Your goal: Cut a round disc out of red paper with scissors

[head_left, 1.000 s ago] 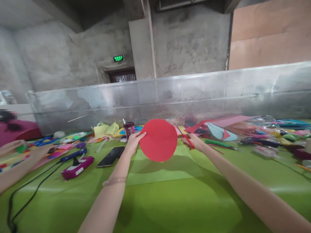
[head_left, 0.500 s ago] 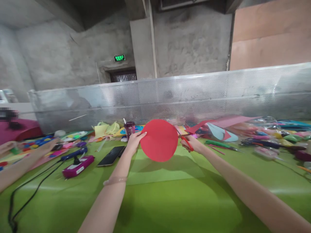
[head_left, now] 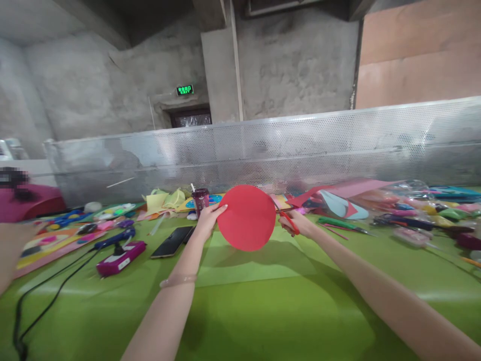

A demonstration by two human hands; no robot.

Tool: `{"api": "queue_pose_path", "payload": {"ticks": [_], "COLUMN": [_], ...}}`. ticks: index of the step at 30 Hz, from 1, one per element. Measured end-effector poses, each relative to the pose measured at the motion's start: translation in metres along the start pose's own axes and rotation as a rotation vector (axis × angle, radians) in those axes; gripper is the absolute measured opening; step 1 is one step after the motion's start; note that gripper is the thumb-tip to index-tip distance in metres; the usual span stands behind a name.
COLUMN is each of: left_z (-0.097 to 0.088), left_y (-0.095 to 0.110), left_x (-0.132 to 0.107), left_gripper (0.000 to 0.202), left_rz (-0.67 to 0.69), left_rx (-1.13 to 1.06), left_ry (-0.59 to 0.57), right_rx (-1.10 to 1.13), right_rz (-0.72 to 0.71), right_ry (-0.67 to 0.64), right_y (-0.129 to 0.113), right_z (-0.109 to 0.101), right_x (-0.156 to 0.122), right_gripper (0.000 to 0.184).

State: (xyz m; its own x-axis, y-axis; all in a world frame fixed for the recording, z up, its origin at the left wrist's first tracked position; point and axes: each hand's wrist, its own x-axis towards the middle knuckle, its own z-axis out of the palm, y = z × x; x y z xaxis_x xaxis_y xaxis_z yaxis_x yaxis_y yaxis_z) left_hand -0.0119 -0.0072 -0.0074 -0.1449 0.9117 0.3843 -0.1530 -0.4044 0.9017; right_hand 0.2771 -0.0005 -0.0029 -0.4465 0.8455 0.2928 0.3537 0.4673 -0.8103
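Note:
A round piece of red paper (head_left: 246,218) is held up above the table, its face toward me. My left hand (head_left: 211,219) pinches it at the left edge, thumb on the near side. On the other side, my right hand (head_left: 297,222) is closed around the orange-red handles of a pair of scissors (head_left: 289,221). The blades point up and left, close by the disc's right edge; whether they touch it I cannot tell. Under the disc, a light green sheet (head_left: 255,265) lies flat on the green table (head_left: 285,321).
A black phone (head_left: 173,241), a purple power strip (head_left: 121,257) with black cables and a dark cup with a straw (head_left: 200,201) stand left. Craft scraps and a green-handled tool (head_left: 340,223) lie right. A co-worker's arm (head_left: 15,250) shows at far left, before a perforated metal screen (head_left: 300,145).
The co-worker's arm at far left has drawn back toward the frame's edge, uncovering coloured sheets there. My hands, the red disc and the scissors have hardly moved.

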Motion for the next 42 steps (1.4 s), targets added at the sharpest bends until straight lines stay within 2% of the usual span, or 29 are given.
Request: {"api": "queue_pose_path", "payload": {"ticks": [8,20,42], "left_z": [0.001,0.0015,0.0014], "left_y": [0.0,0.0007,0.0001], "left_x": [0.0003,-0.0004,-0.0004], "left_gripper": [0.046,0.044,0.044], "left_rz": [-0.002,-0.015,-0.01], "left_rx": [0.0,-0.015,-0.011], "left_ry": [-0.002,-0.004,-0.015], "right_rx": [0.039,0.084,0.064], "right_rz": [0.02,0.025,0.011], "right_ry": [0.002,0.003,0.007], "right_y": [0.0036,-0.0031,-0.0012], "right_z": [0.0039,0.0055,0.0059], "right_x": [0.0021,-0.0006,-0.0002], "right_gripper": [0.02,0.022,0.02]}}
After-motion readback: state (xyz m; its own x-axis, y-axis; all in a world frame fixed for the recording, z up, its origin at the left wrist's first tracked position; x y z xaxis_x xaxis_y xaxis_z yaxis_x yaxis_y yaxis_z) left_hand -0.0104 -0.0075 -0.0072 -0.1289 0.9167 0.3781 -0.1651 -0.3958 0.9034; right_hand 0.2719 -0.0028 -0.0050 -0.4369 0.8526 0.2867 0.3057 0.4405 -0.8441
